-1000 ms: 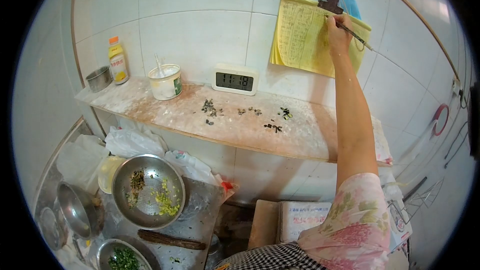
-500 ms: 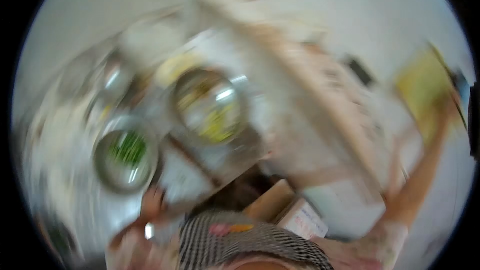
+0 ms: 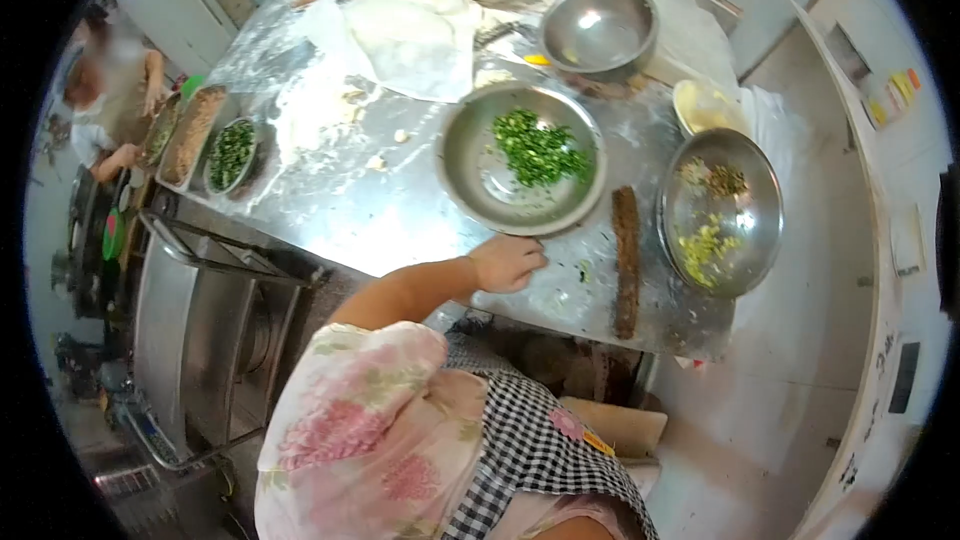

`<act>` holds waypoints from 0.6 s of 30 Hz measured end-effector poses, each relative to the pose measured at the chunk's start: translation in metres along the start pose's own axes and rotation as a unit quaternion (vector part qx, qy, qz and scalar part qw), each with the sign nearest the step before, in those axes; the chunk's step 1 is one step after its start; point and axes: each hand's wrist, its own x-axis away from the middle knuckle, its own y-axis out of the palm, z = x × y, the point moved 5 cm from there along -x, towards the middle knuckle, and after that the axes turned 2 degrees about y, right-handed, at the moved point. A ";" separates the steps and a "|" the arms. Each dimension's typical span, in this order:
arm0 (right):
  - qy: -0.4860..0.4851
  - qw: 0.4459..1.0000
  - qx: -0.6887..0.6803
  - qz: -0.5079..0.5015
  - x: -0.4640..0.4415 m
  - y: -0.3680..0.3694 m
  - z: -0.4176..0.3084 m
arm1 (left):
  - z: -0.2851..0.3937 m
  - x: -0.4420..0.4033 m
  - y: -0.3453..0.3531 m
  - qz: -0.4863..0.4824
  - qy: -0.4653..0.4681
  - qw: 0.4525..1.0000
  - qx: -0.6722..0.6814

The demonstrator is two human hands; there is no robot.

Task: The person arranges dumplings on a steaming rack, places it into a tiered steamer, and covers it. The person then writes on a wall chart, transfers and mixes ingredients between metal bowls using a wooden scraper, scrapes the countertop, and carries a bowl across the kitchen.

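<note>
My left hand [image 3: 507,263] rests at the table's front edge, its fingers curled, just below a steel bowl [image 3: 457,175] of chopped greens [image 3: 540,148]. Whether the fingers hold anything is hidden. Right of it, a dark wooden stick [image 3: 626,262] lies on the metal table [image 3: 560,290]. Beyond the stick stands a second steel bowl [image 3: 768,230] with light green chopped pieces [image 3: 707,250] and a brownish heap [image 3: 725,180]. My right hand is outside the view.
Floury dough under a clear sheet [image 3: 405,40] lies further back, beside an empty-looking steel bowl [image 3: 600,28]. Trays of filling [image 3: 190,140] line the left edge. Another person [image 3: 110,90] stands at far left. A shelf with a clock [image 3: 904,378] is at right.
The view has swung left and down from the wall and yellow paper to the table. My right hand, earlier at the paper with a pen, has left the view; my left hand now shows clearly.
</note>
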 end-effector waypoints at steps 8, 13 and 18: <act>0.014 0.995 -0.101 0.005 0.005 -0.009 -0.061 | -0.001 0.006 -0.004 -0.048 -0.020 0.998 0.031; -0.078 0.971 -0.224 0.009 -0.041 -0.077 -0.228 | -0.010 0.018 0.003 -0.049 -0.031 0.996 0.073; -0.097 0.945 -0.268 -0.159 0.054 0.018 -0.324 | -0.024 0.074 -0.029 -0.018 0.000 0.999 0.039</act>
